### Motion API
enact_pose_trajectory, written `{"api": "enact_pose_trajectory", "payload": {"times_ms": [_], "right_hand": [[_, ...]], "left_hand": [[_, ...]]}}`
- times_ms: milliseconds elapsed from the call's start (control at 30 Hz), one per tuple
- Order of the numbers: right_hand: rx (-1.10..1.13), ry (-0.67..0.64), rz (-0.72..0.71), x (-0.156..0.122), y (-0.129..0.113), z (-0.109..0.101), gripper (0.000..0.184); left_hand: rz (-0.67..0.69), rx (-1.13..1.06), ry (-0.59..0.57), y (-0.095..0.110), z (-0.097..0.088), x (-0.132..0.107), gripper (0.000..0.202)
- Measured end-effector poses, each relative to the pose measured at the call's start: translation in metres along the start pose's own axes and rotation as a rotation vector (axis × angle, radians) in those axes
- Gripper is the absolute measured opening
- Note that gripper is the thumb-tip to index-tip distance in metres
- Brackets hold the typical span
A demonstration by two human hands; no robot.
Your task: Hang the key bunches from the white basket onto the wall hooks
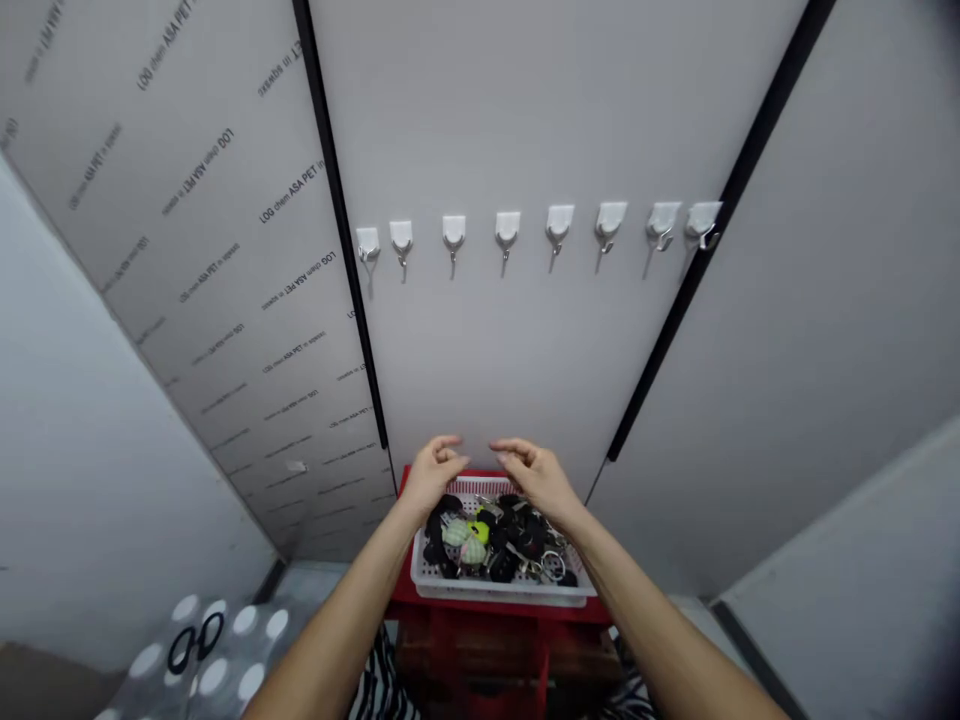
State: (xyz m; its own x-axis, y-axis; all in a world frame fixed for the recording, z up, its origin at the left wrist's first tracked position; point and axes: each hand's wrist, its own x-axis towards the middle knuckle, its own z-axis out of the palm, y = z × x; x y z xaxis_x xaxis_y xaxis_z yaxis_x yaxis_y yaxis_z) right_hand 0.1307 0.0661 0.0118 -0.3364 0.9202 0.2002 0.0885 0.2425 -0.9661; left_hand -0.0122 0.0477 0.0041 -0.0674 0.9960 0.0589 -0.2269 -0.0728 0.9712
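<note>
Both hands hover over the far part of a white plastic basket [499,598] full of keys and keychains. My left hand [433,472] is above its left back corner, thumb and forefinger apart, with nothing seen between them. My right hand [541,480] is above the right back part, fingers bent and spread from the thumb, also holding nothing that I can see. Inside the basket lie black key fobs [504,565], a metal key ring [553,567], a bright green charm [478,531] and pale green round charms [472,551].
Beneath the basket is a red stool or stand [435,608]. Several white adhesive hooks [508,228] form a row on the grey panel [495,350] ahead. Black strips [341,210] border that panel. Scissors with black handles [196,640] rest on plastic-wrapped packs [225,690] at lower left.
</note>
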Motion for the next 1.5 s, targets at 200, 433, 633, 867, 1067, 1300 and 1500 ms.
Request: {"api": "enact_pose_trajectory", "payload": {"times_ms": [200,433,633,867,1067,1300,1500], "right_hand": [[0.159,-0.064,-0.033,0.032,-0.074,-0.01,0.05],[0.312,-0.259,0.039,0.058,-0.14,-0.02,0.054],[0.301,-0.263,0.096,0.053,-0.135,-0.023,0.054],[0.295,-0.238,0.063,0.048,-0.141,-0.024,0.053],[0.297,-0.229,0.055,0.045,-0.143,-0.025,0.053],[0.289,-0.214,0.04,0.042,-0.143,-0.025,0.052],[0.229,-0.181,0.035,0.044,-0.137,-0.019,0.052]], "left_hand": [[0.02,-0.181,-0.402,0.079,0.027,0.013,0.05],[-0.034,-0.158,-0.593,0.139,0.051,0.036,0.059],[-0.073,-0.153,-0.609,0.132,0.051,0.035,0.059],[-0.077,-0.123,-0.601,0.139,0.056,0.03,0.058],[-0.068,-0.106,-0.586,0.14,0.059,0.027,0.058],[-0.066,-0.105,-0.582,0.14,0.06,0.025,0.057],[-0.053,-0.069,-0.553,0.135,0.056,0.025,0.056]]}}
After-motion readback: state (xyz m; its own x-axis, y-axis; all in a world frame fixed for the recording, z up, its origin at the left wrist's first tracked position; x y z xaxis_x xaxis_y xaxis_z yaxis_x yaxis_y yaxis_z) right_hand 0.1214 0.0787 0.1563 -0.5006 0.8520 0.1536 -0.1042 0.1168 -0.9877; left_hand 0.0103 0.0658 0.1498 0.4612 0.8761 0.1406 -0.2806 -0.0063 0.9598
